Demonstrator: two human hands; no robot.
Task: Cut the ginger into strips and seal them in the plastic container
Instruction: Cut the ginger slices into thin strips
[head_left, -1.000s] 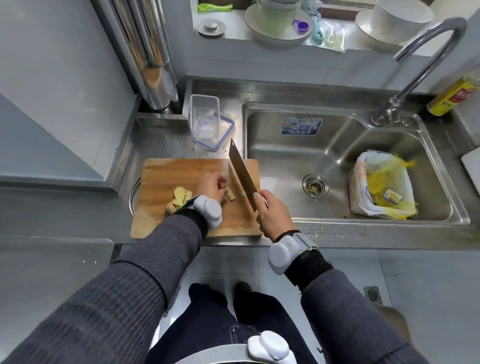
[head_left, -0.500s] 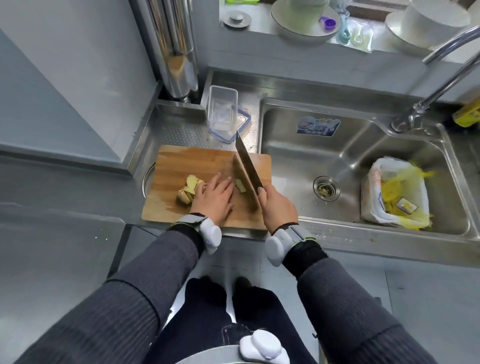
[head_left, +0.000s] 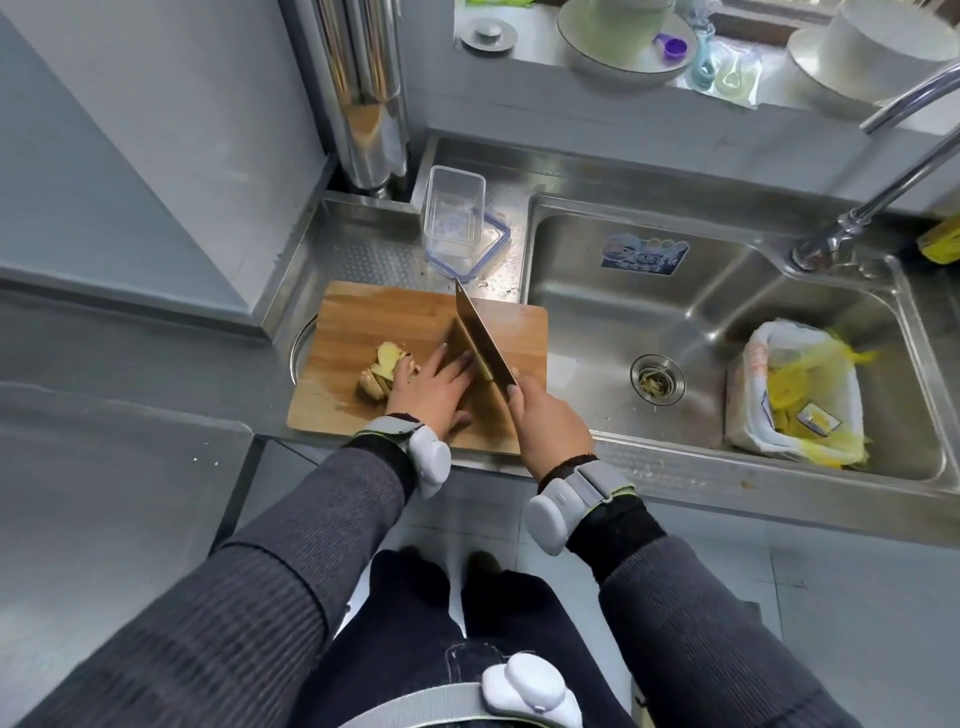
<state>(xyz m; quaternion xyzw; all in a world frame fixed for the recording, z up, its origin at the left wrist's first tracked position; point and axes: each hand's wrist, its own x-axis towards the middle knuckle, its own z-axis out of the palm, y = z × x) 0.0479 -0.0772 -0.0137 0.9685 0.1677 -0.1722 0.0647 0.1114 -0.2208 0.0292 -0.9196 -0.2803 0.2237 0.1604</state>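
Though sink sticker (head_left: 644, 255) illegible, right hand (head_left: 553, 421) around cleaver (head_left: 480, 340), left hand (head_left: 434, 387) flat by ginger (head_left: 387, 358).

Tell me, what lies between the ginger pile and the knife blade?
The left hand lies there, flat on the cutting board, reaching toward the knife; the head view shows it.

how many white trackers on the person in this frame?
3: a left-wrist tracker, a right-wrist tracker and a belt tracker at the waist. More may be hidden out of frame.
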